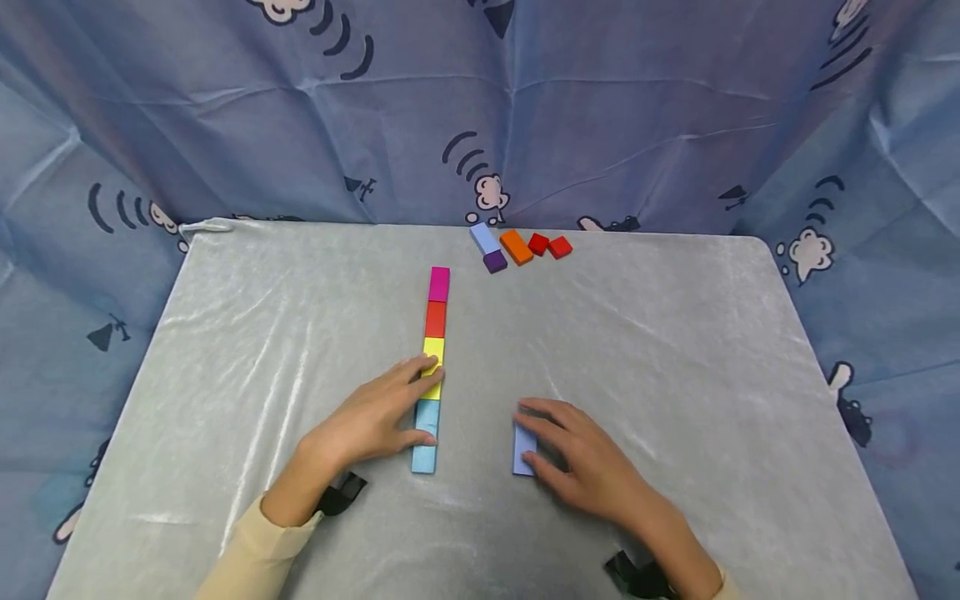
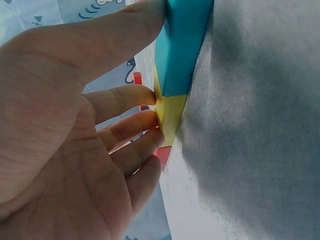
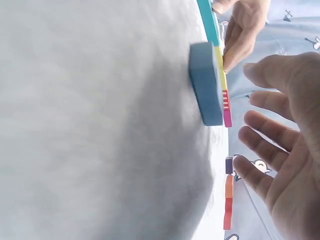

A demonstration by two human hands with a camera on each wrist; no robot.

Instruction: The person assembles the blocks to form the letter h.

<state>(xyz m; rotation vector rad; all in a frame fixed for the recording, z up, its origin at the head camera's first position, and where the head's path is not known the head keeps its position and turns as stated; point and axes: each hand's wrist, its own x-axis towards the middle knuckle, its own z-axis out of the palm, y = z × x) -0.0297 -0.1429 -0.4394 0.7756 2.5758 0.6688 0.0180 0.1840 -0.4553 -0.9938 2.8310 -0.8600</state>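
Note:
A straight row of blocks runs away from me left of the table's middle: a light blue block (image 1: 424,458) nearest, then a yellow block (image 1: 433,390), a red block (image 1: 435,320) and a magenta block (image 1: 439,284). My left hand (image 1: 363,419) rests on this row, its thumb at the light blue block and its relaxed fingertips touching the yellow one. To the right, a separate periwinkle block (image 1: 522,461) lies flat. Over it hovers my right hand (image 1: 592,462), fingers loosely bent; the right wrist view shows a gap between the fingertips and that block (image 3: 206,85).
Near the far edge of the grey cloth-covered table (image 1: 675,350) lie a pale blue block (image 1: 484,238), a purple block (image 1: 495,262), an orange block (image 1: 516,247) and two small red blocks (image 1: 560,247). A patterned blue curtain (image 1: 600,117) hangs behind.

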